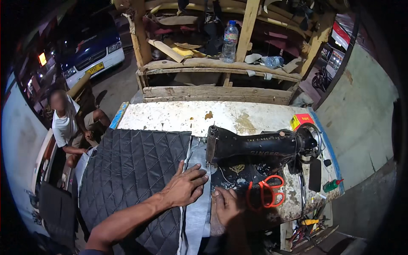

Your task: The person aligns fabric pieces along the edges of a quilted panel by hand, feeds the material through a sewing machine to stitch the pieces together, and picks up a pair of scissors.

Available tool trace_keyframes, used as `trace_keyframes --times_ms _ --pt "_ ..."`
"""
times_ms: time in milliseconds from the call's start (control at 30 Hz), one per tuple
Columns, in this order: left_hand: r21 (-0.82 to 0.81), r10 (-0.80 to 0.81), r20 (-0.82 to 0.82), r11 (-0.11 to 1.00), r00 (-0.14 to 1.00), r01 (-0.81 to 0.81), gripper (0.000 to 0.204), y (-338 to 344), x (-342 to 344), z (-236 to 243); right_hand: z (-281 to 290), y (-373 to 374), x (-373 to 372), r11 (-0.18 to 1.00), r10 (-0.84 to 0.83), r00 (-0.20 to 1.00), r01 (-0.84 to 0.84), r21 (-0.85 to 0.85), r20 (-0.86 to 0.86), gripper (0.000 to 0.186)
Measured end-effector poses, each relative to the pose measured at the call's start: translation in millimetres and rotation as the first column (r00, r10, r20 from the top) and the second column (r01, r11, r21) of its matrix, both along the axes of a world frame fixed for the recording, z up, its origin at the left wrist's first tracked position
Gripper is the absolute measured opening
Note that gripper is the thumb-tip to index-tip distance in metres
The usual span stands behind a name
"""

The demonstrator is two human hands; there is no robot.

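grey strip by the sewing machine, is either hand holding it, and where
The left hand rests its fingers on the grey strip, seemingly without gripping; whether the right hand, near its right edge, pinches it cannot be told.

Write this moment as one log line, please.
left hand: over grey strip; right hand: beside grey strip; black quilted fabric: left of sewing machine; orange-handled scissors: right of right hand

Black quilted fabric (136,165) — cut off below — is partly hidden by 1 forearm (129,219).
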State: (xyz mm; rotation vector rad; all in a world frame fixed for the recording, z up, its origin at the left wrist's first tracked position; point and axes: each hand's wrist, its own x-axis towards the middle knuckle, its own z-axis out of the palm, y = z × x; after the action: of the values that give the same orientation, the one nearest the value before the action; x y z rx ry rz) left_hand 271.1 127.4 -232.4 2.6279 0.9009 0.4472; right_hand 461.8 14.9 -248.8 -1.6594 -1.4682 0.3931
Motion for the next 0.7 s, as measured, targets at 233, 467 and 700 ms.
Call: trace_keyframes --times_ms 233,467,700 --pt "-0.003 0.013 -0.016 1.000 1.000 -0.013 0.045 6.2 -3.5 -0.8 29.3 2.4 -4.5 0.995 0.074 0.960 -0.088 0.039 0.271 0.021" --pt "-0.058 0.020 0.012 0.998 1.000 -0.019 0.046 15.5 6.8 5.0 21.4 0.4 -4.3 0.990 0.115 0.930 -0.135 0.034 0.349 0.028" --pt "-0.039 -0.031 0.067 0.999 0.997 0.034 0.041 28.6 7.4 -4.9 23.2 2.3 -2.2 0.991 0.127 0.923 -0.130 -0.015 0.363 0.030"
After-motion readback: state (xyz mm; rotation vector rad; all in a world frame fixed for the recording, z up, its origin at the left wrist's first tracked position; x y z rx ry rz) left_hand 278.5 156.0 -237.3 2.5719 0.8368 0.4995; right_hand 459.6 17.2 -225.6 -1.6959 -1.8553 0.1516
